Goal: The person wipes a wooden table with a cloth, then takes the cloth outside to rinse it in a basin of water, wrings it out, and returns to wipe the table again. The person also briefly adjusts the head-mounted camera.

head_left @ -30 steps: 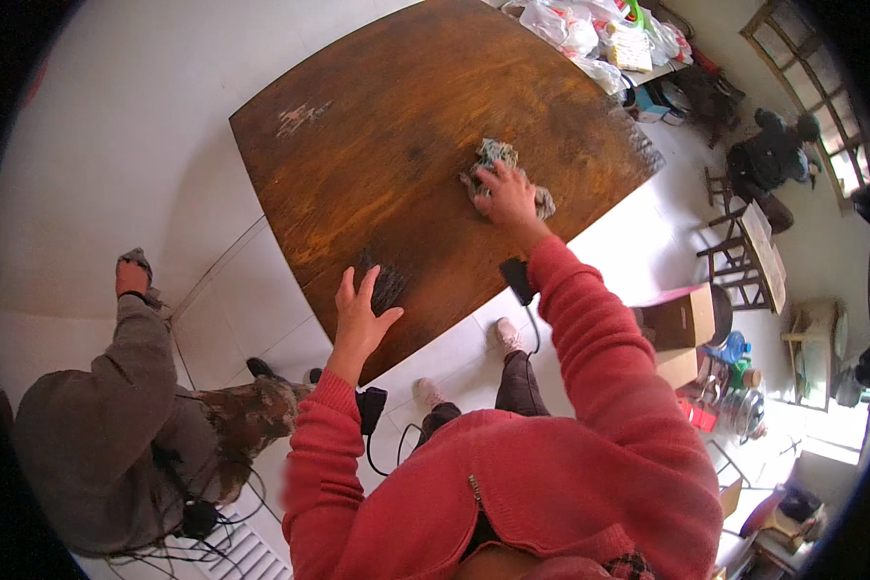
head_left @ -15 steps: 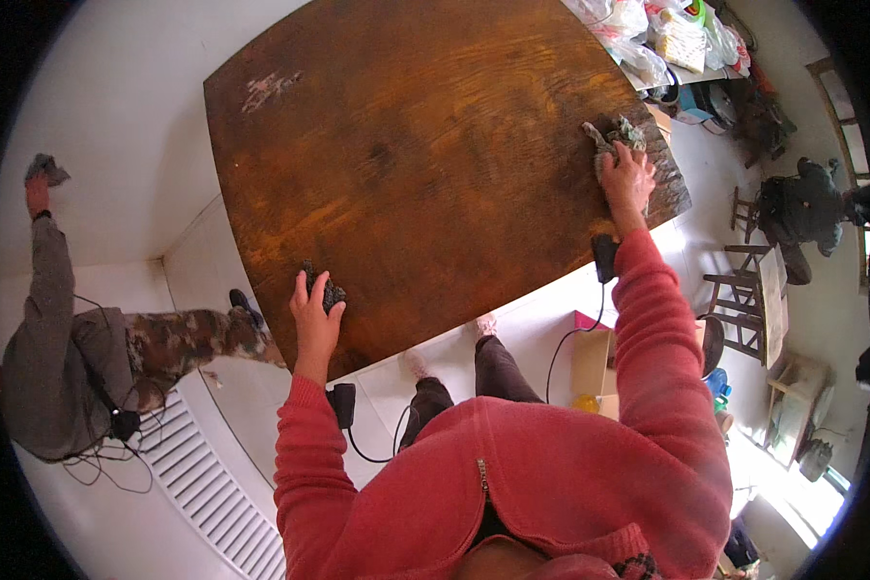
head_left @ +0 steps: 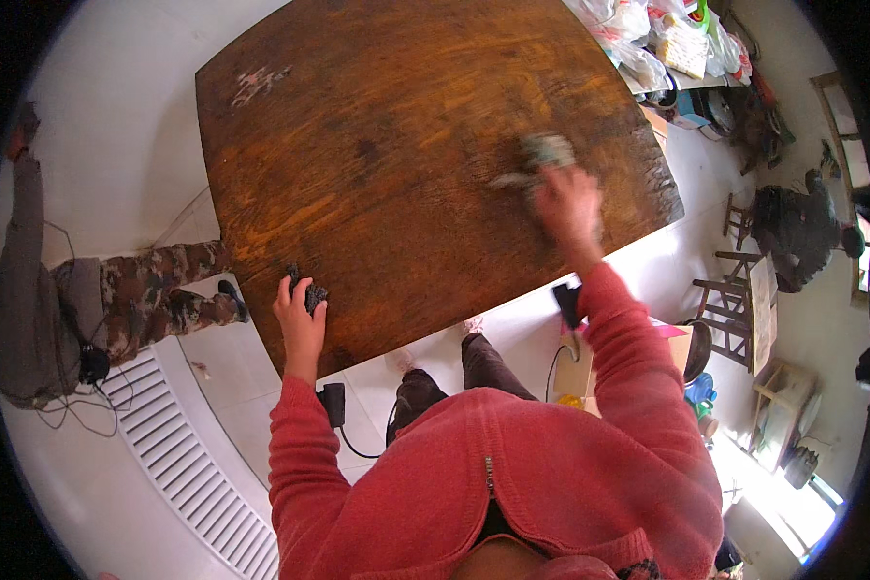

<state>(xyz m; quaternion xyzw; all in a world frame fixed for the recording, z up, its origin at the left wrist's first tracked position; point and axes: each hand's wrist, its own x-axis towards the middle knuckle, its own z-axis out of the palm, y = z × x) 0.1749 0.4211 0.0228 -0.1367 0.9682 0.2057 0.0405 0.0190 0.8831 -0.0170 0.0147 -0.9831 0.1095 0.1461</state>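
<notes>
A large brown wooden tabletop (head_left: 425, 106) with worn, streaky varnish fills the middle of the view. My right hand (head_left: 570, 208), smeared by motion, presses a crumpled grey-green rag (head_left: 548, 151) against its right half. Near the tabletop's lower left corner, my left hand (head_left: 301, 319) has its fingers curled over a dark, crumpled rag (head_left: 314, 296) lying on the wood. A pale scuffed patch (head_left: 259, 85) marks the far left of the surface.
At the left, another person (head_left: 29, 280) reaches up along the white wall. A white slatted radiator (head_left: 184, 464) runs at lower left. Plastic bags (head_left: 638, 39) crowd a surface at far right. Wooden stools (head_left: 725, 309), a cardboard box (head_left: 575, 372) and another person (head_left: 793, 232) are on the right.
My right hand has swept its rag leftward, away from the tabletop's right edge. My left hand has shifted slightly left, still on its rag. The person at left has moved an arm farther up the view.
</notes>
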